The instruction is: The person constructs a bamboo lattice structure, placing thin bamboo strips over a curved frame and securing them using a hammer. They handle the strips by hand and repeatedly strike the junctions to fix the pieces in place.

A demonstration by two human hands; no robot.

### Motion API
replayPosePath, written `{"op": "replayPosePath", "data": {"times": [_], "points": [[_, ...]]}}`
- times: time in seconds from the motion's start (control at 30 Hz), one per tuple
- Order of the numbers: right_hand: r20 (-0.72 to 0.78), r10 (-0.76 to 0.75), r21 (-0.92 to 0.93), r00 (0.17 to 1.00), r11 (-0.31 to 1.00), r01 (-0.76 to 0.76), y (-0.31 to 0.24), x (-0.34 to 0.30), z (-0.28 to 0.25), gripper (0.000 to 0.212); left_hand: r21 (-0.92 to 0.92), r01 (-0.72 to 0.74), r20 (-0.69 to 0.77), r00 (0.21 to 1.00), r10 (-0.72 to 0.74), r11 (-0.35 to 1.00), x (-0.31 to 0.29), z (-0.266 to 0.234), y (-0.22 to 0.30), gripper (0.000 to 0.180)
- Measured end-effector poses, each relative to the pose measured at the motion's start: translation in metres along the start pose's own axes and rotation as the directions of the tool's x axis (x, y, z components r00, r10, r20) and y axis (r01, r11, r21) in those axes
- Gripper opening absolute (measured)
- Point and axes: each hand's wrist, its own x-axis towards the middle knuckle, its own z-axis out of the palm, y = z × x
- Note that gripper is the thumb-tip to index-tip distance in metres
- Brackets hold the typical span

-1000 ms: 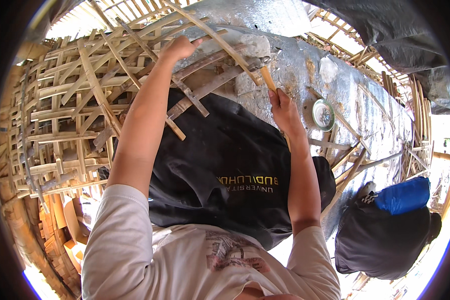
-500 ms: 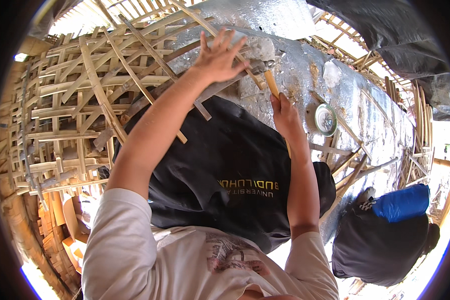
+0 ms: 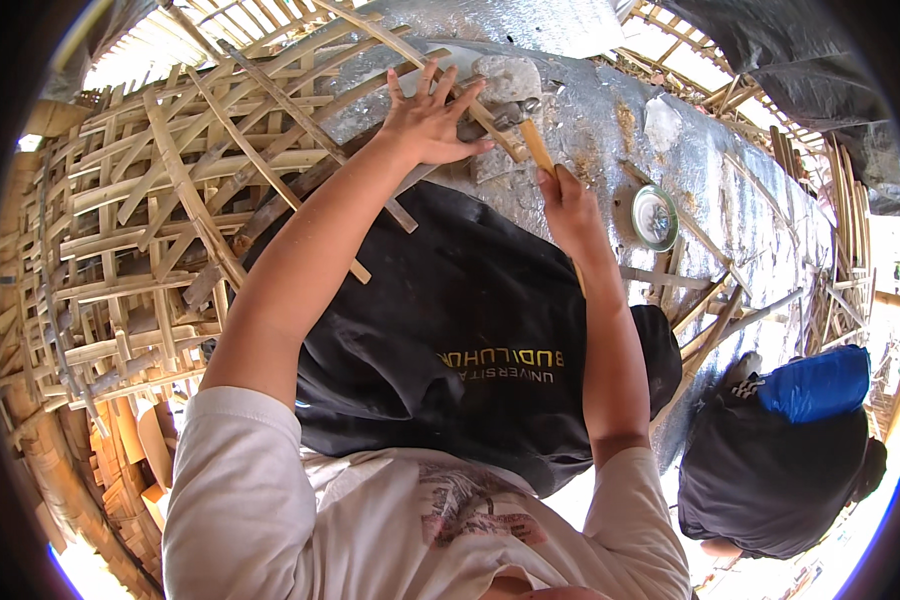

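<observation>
My left hand (image 3: 435, 118) lies with fingers spread over the long bamboo strip (image 3: 375, 32) at the edge of a woven bamboo panel (image 3: 140, 235). In my right hand (image 3: 573, 215) is a hammer (image 3: 537, 147), gripped by its light wooden handle. Its dark metal head is just right of my left hand, close to the strip's near end; whether it touches the strip I cannot tell. A grey stone-like block (image 3: 510, 80) sits behind the hammer head. Beneath my forearms, black cloth with yellow lettering (image 3: 450, 290) covers my lap.
Silvery sheeting (image 3: 710, 150) spreads across the back and right, with a round glass-like dish (image 3: 654, 218) on it. Loose bamboo sticks (image 3: 720, 320) lie right of my right arm. Another person in dark clothing (image 3: 770, 470), with a blue bundle (image 3: 820, 385), is at the lower right.
The view has shifted slightly. My left hand keeps its spread pose on the bamboo, and my right hand still grips the hammer, its head still beside the left hand.
</observation>
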Motion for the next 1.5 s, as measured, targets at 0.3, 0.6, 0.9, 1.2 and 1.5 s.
{"op": "replayPosePath", "data": {"times": [0.3, 0.6, 0.9, 1.2, 1.5], "points": [[-0.31, 0.175, 0.503, 0.934, 0.865, 0.005, -0.03, -0.002, -0.021, 0.035, -0.035, 0.008, -0.034, 0.999, -0.009, 0.999, -0.002, 0.001, -0.001, 0.093], [-0.074, -0.001, -0.086, 0.997, 0.996, -0.006, -0.003, -0.004, 0.018, 0.023, -0.026, 0.009, 0.028, 1.0, -0.008, 1.0, -0.004, -0.004, 0.003, 0.101], [-0.181, -0.006, 0.088, 0.983, 0.996, 0.022, -0.029, 0.003, -0.02, 0.041, -0.076, -0.054, 0.013, 0.998, 0.056, 0.996, -0.004, -0.001, -0.005, 0.115], [-0.056, -0.017, -0.131, 0.998, 0.991, 0.009, -0.008, -0.006, 0.021, 0.024, 0.015, -0.066, 0.035, 0.997, 0.066, 0.998, -0.003, -0.007, 0.004, 0.115], [-0.068, -0.02, -0.061, 0.997, 0.998, 0.016, -0.03, 0.001, 0.004, 0.028, -0.05, -0.042, 0.077, 0.996, 0.046, 0.998, -0.007, -0.005, 0.002, 0.116]]}}
